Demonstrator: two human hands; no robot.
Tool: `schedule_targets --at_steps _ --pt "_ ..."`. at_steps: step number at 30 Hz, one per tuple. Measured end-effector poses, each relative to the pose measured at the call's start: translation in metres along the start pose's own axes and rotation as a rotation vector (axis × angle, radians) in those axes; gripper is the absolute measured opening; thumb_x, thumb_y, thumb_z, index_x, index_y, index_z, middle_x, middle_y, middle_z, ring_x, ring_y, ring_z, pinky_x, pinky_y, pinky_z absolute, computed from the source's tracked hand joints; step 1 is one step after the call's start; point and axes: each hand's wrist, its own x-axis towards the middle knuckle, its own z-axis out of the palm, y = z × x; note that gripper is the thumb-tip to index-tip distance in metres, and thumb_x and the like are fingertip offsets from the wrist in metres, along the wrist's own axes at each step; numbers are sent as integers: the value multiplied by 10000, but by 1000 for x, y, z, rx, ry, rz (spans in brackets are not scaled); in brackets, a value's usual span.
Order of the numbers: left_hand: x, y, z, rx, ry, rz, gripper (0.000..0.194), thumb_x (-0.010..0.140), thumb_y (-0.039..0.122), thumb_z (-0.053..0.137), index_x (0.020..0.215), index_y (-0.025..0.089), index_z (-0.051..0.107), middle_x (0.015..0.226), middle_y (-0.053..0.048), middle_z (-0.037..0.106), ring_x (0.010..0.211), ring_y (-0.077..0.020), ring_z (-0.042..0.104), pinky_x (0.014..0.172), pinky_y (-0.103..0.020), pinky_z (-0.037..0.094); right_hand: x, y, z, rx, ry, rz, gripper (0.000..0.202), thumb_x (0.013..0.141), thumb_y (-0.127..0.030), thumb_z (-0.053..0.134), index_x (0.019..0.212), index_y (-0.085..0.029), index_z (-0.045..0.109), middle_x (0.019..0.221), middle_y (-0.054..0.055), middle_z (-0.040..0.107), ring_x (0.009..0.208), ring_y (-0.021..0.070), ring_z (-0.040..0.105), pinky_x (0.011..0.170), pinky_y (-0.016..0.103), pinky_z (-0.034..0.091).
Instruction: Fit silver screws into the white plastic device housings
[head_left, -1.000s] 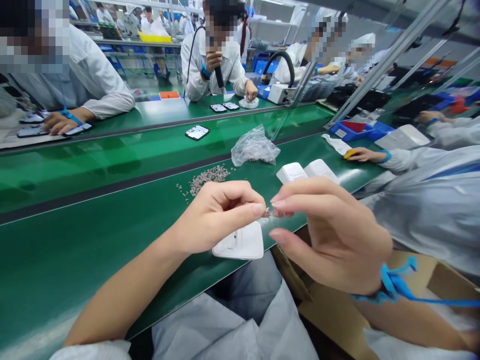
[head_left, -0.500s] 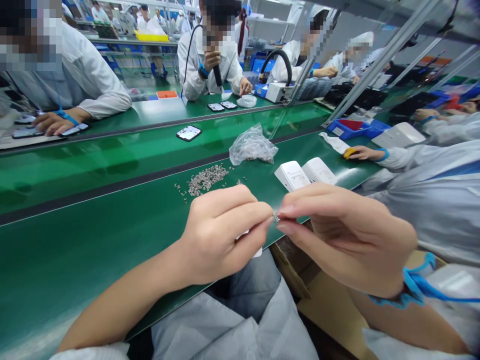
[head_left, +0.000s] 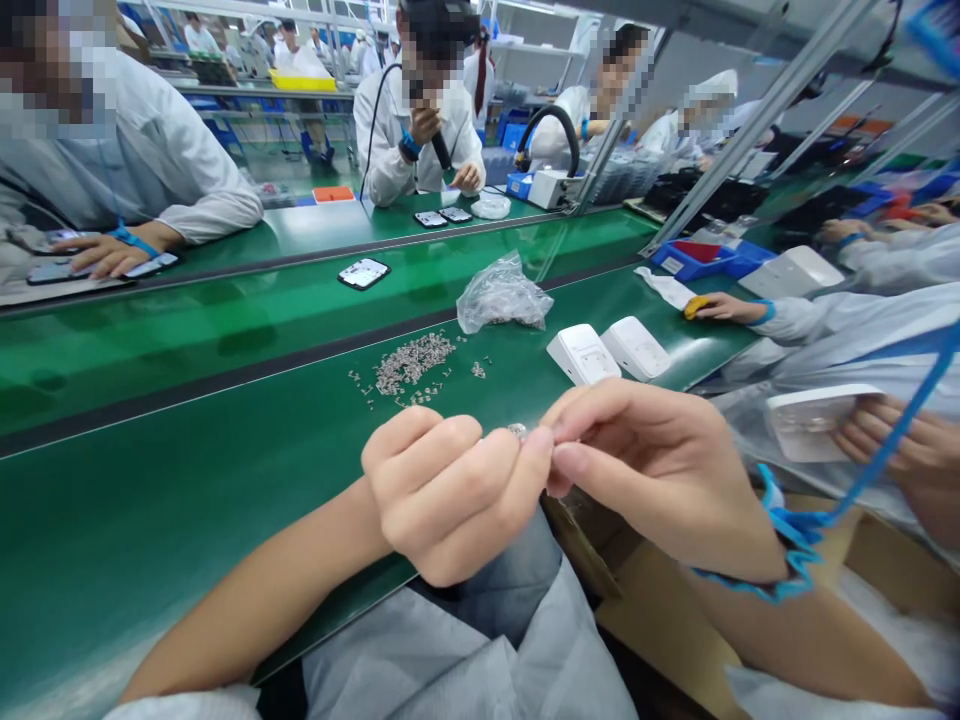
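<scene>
My left hand [head_left: 457,490] is closed, thumb and forefinger pinched in front of me above the table's near edge. Its fingertips meet those of my right hand [head_left: 652,465], which is also pinched and wears a blue wrist strap [head_left: 795,560]. Small shiny metal parts [head_left: 517,430] show just behind my left fingers. What lies between the touching fingertips is too small and covered to make out. Beyond my hands, a loose pile of small metal parts [head_left: 412,365] lies on the green table [head_left: 225,480], with a few strays around it.
Right of the pile are a clear plastic bag [head_left: 504,295] and two white plastic housings [head_left: 585,355]. A dark-edged panel [head_left: 364,273] lies on the green strip beyond. Co-workers sit opposite and at my right, where a hand holds another white housing [head_left: 814,420]. A cardboard box [head_left: 675,600] stands below.
My hands have shifted and turned, fingertips still together; shiny parts now show behind my left fingers. The panel has slid left. At right, a co-worker's hand with a white housing has come into view.
</scene>
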Motion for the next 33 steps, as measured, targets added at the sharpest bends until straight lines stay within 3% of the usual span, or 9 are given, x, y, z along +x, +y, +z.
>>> schedule_targets --at_steps 3,5,9,13,17,21,27,29,33 --pt "-3 8 3 1 38 -226 69 840 282 723 860 317 667 750 25 715 529 -144 595 412 -287 360 0 -5 -1 -86 -9 -95 50 926 -201 732 883 -206 707 837 32 694 674 137 666 583 227 586" --pt "-4 12 4 -51 45 -303 139 808 256 734 889 311 635 792 22 729 550 -149 607 443 -291 385 0 -4 -2 -143 -6 -148 49 929 -173 708 895 -208 709 829 32 692 707 145 665 599 232 588" --pt "2 19 0 -395 -45 -470 327 733 135 650 1046 212 590 888 -53 724 685 -174 664 555 -313 495 -4 0 -3 -297 58 -281 147 906 -78 673 949 -212 715 859 35 698 775 161 676 634 245 592" --pt "9 26 -2 -719 -100 -714 332 788 213 614 1112 146 583 895 -73 673 734 -159 624 602 -302 530 -7 2 -1 -436 134 -368 206 894 -42 667 988 -219 715 886 29 705 764 151 675 625 238 581" --pt "9 26 0 -722 -154 -694 227 861 119 683 1074 151 611 868 -42 682 733 -115 623 624 -232 542 -8 1 -1 -444 138 -372 224 897 -25 650 995 -216 717 885 29 705 754 149 677 603 229 578" --pt "6 21 0 -653 -159 -605 180 893 47 641 1058 117 641 909 -76 703 819 -134 668 703 -248 581 -8 -1 -2 -429 126 -354 248 886 -13 642 1004 -219 716 872 24 697 715 146 668 557 223 568" --pt "11 20 -7 -504 -258 -538 93 914 62 590 979 106 639 823 -62 681 721 -130 599 620 -259 502 -7 -5 -2 -715 145 -507 254 875 -11 649 997 -227 706 871 22 710 729 152 685 629 247 592" --pt "18 19 -11 -588 -363 -683 107 956 109 538 915 137 633 747 -17 644 666 -105 561 601 -234 472 -6 -8 -4 -846 123 -564 268 876 -7 657 1014 -232 701 899 24 717 725 144 690 652 237 603" --pt "29 13 -16 -1043 -581 -1237 221 992 241 504 808 174 606 649 26 556 587 -82 495 530 -202 408 -10 -14 -11 -950 -20 -595 281 890 -56 687 1054 -284 700 954 13 727 761 165 705 689 262 630"
